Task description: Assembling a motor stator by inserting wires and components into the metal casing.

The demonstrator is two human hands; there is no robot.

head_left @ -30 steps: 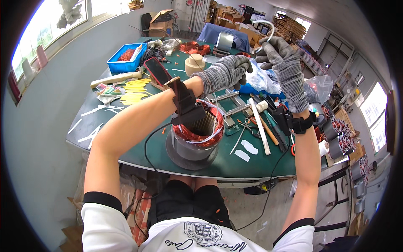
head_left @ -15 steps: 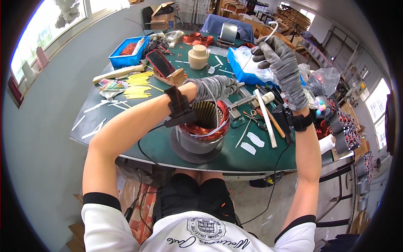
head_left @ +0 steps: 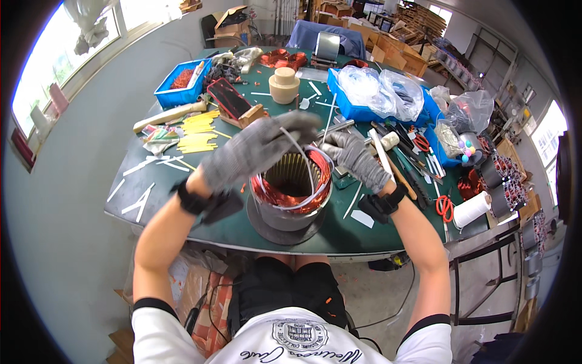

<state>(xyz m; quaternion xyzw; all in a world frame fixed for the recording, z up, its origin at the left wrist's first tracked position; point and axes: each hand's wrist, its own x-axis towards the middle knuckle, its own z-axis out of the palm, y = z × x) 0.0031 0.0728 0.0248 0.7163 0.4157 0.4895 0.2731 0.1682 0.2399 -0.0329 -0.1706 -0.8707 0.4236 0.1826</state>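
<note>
In front of me a motor stator (head_left: 285,219) stands upright on a round dark base, copper windings (head_left: 265,193) around its slotted bore. A white cord (head_left: 308,162) runs along the windings and loops up across the opening to my left hand. My left hand (head_left: 260,148), in a grey knit glove, hovers over the stator's far left rim; its fingers are smeared by motion, so its grip is unclear. My right hand (head_left: 353,156), gloved alike, is at the right rim, fingers closed on the cord, whose thin white length rises above them.
Right of the stator lie hand tools, a white stick (head_left: 381,151) and red-handled scissors (head_left: 445,208). Blue bins (head_left: 357,113) with plastic bags stand behind. At left are yellow strips (head_left: 197,132), a phone (head_left: 229,98) on a wooden stand and a blue tray (head_left: 177,97). A beige stepped cylinder (head_left: 284,86) stands beyond.
My right hand has come down from high at the right to the stator's right rim. My left hand has drawn back leftward from the far rim. The cord loop has shifted.
</note>
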